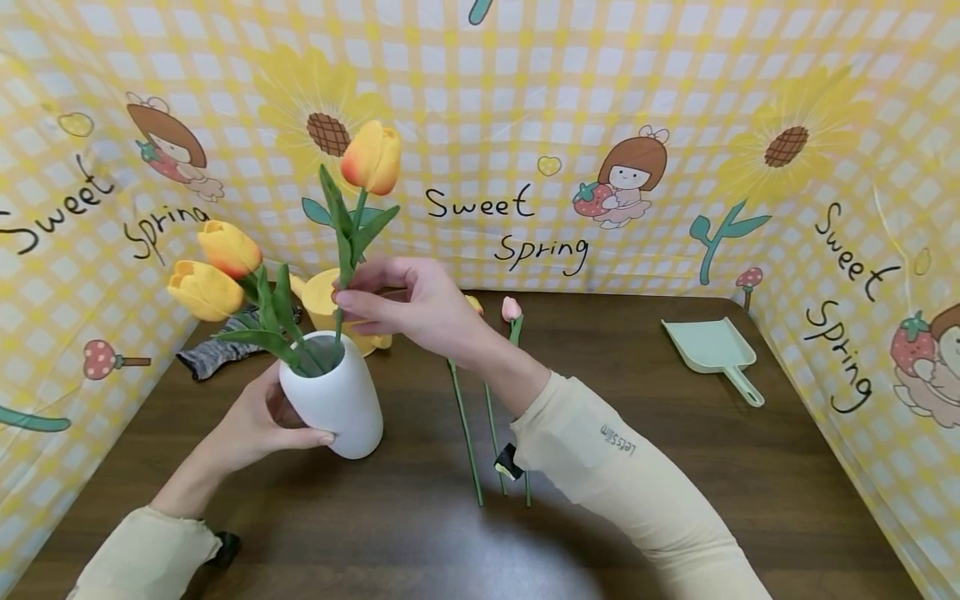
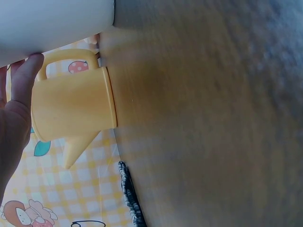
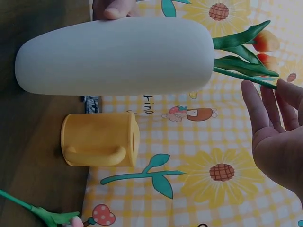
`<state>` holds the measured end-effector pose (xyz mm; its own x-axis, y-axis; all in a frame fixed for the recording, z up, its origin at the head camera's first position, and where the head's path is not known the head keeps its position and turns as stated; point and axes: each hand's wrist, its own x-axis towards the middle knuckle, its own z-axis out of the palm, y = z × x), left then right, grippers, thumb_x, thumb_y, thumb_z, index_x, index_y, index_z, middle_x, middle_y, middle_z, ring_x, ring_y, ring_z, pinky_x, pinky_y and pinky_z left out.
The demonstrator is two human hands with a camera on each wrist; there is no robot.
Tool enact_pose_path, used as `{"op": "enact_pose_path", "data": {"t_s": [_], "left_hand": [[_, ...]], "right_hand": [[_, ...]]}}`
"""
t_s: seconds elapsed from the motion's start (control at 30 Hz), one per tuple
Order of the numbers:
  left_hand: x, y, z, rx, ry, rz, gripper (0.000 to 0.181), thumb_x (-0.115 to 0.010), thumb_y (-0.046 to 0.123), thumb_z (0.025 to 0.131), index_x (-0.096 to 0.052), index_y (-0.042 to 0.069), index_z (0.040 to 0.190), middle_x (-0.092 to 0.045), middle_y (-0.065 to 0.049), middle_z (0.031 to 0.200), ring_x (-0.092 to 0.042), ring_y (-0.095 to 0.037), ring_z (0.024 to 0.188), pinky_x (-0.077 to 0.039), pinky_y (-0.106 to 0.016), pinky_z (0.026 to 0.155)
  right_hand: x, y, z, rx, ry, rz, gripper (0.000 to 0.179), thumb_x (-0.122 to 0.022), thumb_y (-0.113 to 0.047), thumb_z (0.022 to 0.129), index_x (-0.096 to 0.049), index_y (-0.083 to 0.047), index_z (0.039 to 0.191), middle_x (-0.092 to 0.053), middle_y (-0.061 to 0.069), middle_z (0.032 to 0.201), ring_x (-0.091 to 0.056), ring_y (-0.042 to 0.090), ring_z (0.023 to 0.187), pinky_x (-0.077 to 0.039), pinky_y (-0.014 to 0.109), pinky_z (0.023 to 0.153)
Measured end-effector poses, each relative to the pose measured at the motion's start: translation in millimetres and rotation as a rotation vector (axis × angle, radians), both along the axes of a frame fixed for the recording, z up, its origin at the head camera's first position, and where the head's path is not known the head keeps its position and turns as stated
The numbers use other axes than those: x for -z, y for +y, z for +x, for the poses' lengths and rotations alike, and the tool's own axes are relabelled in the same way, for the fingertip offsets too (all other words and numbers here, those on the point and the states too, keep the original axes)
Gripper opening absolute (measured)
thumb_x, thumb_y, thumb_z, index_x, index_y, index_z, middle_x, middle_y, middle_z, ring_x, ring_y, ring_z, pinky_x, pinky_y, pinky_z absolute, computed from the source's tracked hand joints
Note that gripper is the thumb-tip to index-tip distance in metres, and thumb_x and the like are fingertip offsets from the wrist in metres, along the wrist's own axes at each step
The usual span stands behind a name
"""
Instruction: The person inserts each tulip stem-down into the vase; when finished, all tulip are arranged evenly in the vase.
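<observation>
Currently I'm watching from afar, taking the white vase (image 1: 337, 408) as my clock's centre in the head view. At its 8 o'clock, the person's left grip (image 1: 253, 421) is holding the vase, thumb curving round the near side. Loose flowers (image 1: 467, 437) are lying on the brown tabletop (image 1: 420, 542) at 3 o'clock, partly hidden beneath the right forearm. Two tulips (image 1: 228, 248) are leaning from the vase's mouth toward 10 o'clock. Up at 1 o'clock, the right grip (image 1: 420, 304) is closing narrowly, pinching the stem of an orange-yellow tulip (image 1: 343, 225) whose lower end is running down into the mouth. Farther back, a green dustpan (image 1: 712, 346) is lying at 3 o'clock, a yellow watering can (image 2: 73, 106) is standing at 12, and a mottled grey cloth (image 1: 217, 354) is lying at 10. Behind everything, a checked backdrop (image 1: 480, 108) is hanging.
</observation>
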<state>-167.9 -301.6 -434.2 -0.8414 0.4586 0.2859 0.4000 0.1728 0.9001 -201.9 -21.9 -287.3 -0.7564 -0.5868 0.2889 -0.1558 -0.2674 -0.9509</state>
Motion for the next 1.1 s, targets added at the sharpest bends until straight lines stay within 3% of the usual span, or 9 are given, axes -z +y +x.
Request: {"op": "enact_pose_path", "data": {"t_s": [0.27,0.47,0.73,0.97,1.1], "left_hand": [[1.3,-0.9,0.3,-0.002,0.013,-0.01,0.097,-0.085,-0.018,0.067,-0.038,0.004,0.15,-0.059,-0.011,0.128,-0.068,-0.02,0.105,-0.063,-0.041,0.073],[2.4,-1.2,-0.6,-0.002,0.015,-0.008,0.096,-0.085,-0.018,0.067,-0.039,0.004,0.149,-0.06,-0.011,0.127,-0.068,-0.019,0.104,-0.063,-0.041,0.073],[2.1,-1.5,-1.6,-0.002,0.029,-0.009,0.097,-0.085,-0.019,0.067,-0.038,0.004,0.149,-0.059,-0.012,0.127,-0.068,-0.02,0.104,-0.063,-0.04,0.073],[1.2,-1.5,-1.3,-0.007,0.029,-0.019,0.1,-0.086,-0.018,0.067,-0.037,0.006,0.15,-0.058,-0.011,0.127,-0.067,-0.02,0.103,-0.063,-0.04,0.074],[1.2,-1.0,-1.7,-0.008,0.04,-0.02,0.099,-0.085,-0.018,0.067,-0.037,0.006,0.15,-0.058,-0.011,0.127,-0.067,-0.02,0.103,-0.063,-0.039,0.073]], "right_hand": [[9.3,-12.2,-0.9,0.035,-0.039,-0.113,0.02,-0.066,0.004,0.096,-0.065,0.013,0.113,-0.071,0.018,0.101,-0.072,0.022,0.09,-0.06,0.044,0.088],[13.4,-17.1,-0.3,0.05,-0.027,-0.123,0.022,-0.067,0.005,0.095,-0.066,0.012,0.116,-0.07,0.019,0.105,-0.072,0.018,0.09,-0.06,0.043,0.088],[17.6,-22.1,0.4,0.016,0.046,0.012,0.026,-0.069,0.003,0.094,-0.068,0.009,0.12,-0.071,0.018,0.112,-0.072,0.021,0.092,-0.06,0.038,0.088],[21.6,-25.6,0.9,0.058,0.26,0.185,0.026,-0.07,-0.005,0.096,-0.071,0.003,0.12,-0.072,0.013,0.108,-0.069,0.014,0.09,-0.061,0.03,0.08],[20.7,-25.9,0.6,0.07,0.291,0.212,0.026,-0.07,-0.006,0.096,-0.071,0.002,0.121,-0.073,0.01,0.11,-0.069,0.01,0.09,-0.061,0.028,0.078]]}}
